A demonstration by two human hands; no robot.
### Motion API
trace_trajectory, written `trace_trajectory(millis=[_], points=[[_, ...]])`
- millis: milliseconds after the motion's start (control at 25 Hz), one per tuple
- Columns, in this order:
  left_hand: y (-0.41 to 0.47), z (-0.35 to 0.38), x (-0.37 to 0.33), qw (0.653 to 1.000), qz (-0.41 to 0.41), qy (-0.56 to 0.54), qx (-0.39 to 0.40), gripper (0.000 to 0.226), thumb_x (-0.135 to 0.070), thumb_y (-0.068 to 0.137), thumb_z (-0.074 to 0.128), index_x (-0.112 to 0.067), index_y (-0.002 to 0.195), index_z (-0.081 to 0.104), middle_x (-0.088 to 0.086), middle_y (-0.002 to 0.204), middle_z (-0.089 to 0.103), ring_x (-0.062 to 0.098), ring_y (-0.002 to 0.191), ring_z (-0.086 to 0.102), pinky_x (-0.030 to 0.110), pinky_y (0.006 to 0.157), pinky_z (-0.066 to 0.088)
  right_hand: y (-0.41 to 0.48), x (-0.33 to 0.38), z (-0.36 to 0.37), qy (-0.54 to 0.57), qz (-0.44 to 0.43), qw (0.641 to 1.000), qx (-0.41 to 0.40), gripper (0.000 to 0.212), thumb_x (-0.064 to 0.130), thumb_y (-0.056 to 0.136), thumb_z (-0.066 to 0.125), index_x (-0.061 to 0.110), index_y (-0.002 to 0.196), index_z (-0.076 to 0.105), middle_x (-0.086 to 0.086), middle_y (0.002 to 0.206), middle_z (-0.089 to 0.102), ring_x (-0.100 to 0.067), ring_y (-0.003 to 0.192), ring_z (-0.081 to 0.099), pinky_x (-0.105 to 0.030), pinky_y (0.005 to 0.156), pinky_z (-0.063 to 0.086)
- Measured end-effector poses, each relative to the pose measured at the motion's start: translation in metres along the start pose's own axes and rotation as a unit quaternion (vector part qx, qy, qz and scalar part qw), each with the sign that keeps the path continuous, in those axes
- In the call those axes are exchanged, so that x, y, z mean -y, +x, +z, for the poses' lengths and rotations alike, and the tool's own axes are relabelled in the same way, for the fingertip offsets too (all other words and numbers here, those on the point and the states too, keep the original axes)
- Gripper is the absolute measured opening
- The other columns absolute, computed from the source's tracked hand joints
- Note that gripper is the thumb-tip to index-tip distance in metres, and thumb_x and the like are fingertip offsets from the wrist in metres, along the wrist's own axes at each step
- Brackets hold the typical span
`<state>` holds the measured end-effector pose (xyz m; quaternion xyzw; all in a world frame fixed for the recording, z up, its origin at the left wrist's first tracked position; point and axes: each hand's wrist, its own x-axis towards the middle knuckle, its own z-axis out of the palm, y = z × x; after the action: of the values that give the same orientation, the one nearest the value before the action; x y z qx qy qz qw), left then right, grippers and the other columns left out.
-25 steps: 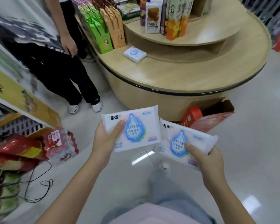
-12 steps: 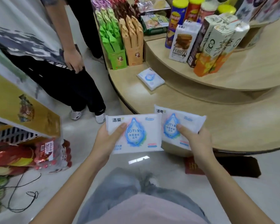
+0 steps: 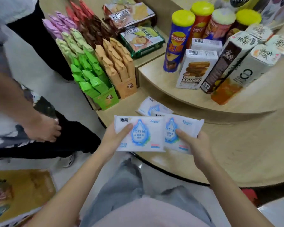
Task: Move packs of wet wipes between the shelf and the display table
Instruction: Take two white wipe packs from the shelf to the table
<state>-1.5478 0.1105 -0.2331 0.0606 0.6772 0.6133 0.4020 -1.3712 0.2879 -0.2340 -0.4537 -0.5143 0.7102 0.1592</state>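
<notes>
White wet-wipe packs have come forward since a second ago: the left hand (image 3: 115,138) clamps the left pack (image 3: 139,133) and the right hand (image 3: 197,145) clamps the right pack (image 3: 182,131), both now over the edge of the pale wood worktop (image 3: 236,153), where before they hung above the floor. Beyond them a third pack (image 3: 154,106) lies flat. Farther back, green cartons (image 3: 95,82) hold sachets; crisp tubes (image 3: 179,40) stand on the raised tier.

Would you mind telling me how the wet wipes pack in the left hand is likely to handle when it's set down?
The pack in the left hand looks soft, probably bending slightly. Its glossy wrapper may be slippery. Flat, it should lie steady on the display table, unlikely to roll.
</notes>
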Motion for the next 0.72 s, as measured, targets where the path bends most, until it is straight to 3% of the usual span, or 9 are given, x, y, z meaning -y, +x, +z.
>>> trace_trajectory(millis=[160,280,440,560,640,720], points=[[0.096,-0.035,-0.025,0.993,-0.019,0.101,0.05,0.017,-0.029,0.086,0.066,-0.021,0.101,0.062,-0.006,0.092,0.076,0.016,0.084,0.072,0.03,0.07,0.058,0.03,0.001,0.031,0.037,0.025,0.991,-0.125,0.025,0.014,0.082,0.072,0.012,0.106,0.068,-0.006,0.099,0.075,-0.02,0.084,0.073,-0.034,0.066,0.06],[0.155,-0.03,-0.026,0.984,-0.026,0.16,0.078,0.029,-0.032,0.085,0.07,-0.016,0.107,0.062,-0.001,0.098,0.074,0.019,0.089,0.071,0.036,0.076,0.058,0.032,-0.001,0.029,0.06,0.031,0.979,-0.193,0.021,0.011,0.083,0.07,0.014,0.104,0.067,0.001,0.093,0.076,-0.016,0.081,0.074,-0.027,0.06,0.059],[0.205,0.008,-0.009,0.972,-0.036,0.198,0.125,0.024,-0.029,0.085,0.069,-0.013,0.102,0.064,-0.003,0.09,0.073,0.003,0.069,0.071,0.019,0.055,0.054,0.027,-0.018,0.014,0.042,0.064,0.962,-0.263,0.023,0.013,0.082,0.072,0.015,0.105,0.068,-0.002,0.096,0.076,-0.02,0.087,0.073,-0.038,0.073,0.06],[0.229,0.035,0.013,0.967,-0.045,0.212,0.137,0.014,-0.028,0.085,0.07,-0.021,0.096,0.064,-0.006,0.089,0.071,0.001,0.073,0.068,0.014,0.055,0.051,0.024,-0.032,0.008,0.045,0.093,0.95,-0.294,0.025,0.013,0.081,0.072,0.013,0.106,0.068,-0.004,0.098,0.075,-0.023,0.088,0.073,-0.037,0.074,0.061],[0.242,0.044,0.028,0.963,-0.038,0.233,0.128,0.027,-0.029,0.083,0.071,-0.014,0.104,0.063,-0.002,0.096,0.07,0.007,0.083,0.068,0.011,0.058,0.049,0.027,-0.038,0.007,0.056,0.108,0.945,-0.304,0.028,0.013,0.08,0.073,0.011,0.107,0.068,-0.006,0.1,0.075,-0.022,0.088,0.073,-0.035,0.071,0.061],[0.251,0.049,0.036,0.943,-0.013,0.316,0.104,0.042,-0.038,0.08,0.073,-0.01,0.109,0.06,-0.003,0.097,0.067,0.014,0.087,0.065,0.019,0.064,0.048,0.036,-0.038,0.01,0.067,0.111,0.944,-0.303,0.028,0.011,0.08,0.073,0.01,0.107,0.068,-0.006,0.099,0.075,-0.022,0.086,0.073,-0.033,0.069,0.061]])
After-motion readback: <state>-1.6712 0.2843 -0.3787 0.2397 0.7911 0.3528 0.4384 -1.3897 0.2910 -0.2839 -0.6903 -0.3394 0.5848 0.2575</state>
